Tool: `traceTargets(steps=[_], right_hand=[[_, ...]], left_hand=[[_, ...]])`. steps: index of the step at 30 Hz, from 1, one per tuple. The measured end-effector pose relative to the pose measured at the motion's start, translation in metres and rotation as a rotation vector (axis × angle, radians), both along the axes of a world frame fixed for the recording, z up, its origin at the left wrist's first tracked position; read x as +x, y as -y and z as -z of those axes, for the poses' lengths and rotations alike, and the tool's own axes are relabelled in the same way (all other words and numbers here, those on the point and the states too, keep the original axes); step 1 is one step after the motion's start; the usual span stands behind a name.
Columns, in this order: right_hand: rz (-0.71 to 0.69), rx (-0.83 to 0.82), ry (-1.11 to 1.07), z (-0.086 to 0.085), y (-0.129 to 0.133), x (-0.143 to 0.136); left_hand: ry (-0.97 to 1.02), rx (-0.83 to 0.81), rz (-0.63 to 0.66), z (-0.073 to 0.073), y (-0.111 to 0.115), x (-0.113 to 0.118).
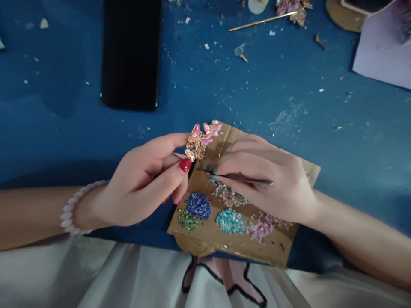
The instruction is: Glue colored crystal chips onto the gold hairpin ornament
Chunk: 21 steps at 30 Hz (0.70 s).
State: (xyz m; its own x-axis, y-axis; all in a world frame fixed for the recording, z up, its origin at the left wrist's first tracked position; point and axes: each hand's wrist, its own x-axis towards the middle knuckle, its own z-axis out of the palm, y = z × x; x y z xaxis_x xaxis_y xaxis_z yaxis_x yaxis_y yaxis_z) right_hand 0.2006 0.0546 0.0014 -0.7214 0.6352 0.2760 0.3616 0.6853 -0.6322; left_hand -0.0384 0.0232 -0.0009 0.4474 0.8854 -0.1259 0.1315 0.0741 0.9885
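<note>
My left hand (147,179) pinches a gold ornament with pink butterflies (199,140) between thumb and fingers, above the left edge of a brown cardboard piece (237,246). Just right of the ornament, my right hand (263,175) is closed on a thin metal tool, likely tweezers (244,178), its tip pointing left below the ornament. Small piles of chips lie on the cardboard: blue (199,205), green (188,220), turquoise (231,221), pink (260,229) and mixed pale ones (229,194). My right hand partly covers the pale chips.
A black phone (131,53) lies at the upper left of the blue table (199,94). At the top are a gold stick (261,21), a bottle (257,5) and another ornament (297,10). A pale sheet (382,51) lies at the upper right. Tiny scraps are scattered about.
</note>
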Motion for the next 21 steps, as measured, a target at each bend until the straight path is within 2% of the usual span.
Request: traceTargets(steps=[11, 21], right_hand=[[-0.110, 0.015, 0.042, -0.009, 0.009, 0.020], [-0.118, 0.027, 0.039, -0.010, 0.011, 0.017]], left_hand=[[-0.028, -0.016, 0.025, -0.002, -0.003, -0.002], [-0.016, -0.029, 0.027, -0.001, -0.001, -0.003]])
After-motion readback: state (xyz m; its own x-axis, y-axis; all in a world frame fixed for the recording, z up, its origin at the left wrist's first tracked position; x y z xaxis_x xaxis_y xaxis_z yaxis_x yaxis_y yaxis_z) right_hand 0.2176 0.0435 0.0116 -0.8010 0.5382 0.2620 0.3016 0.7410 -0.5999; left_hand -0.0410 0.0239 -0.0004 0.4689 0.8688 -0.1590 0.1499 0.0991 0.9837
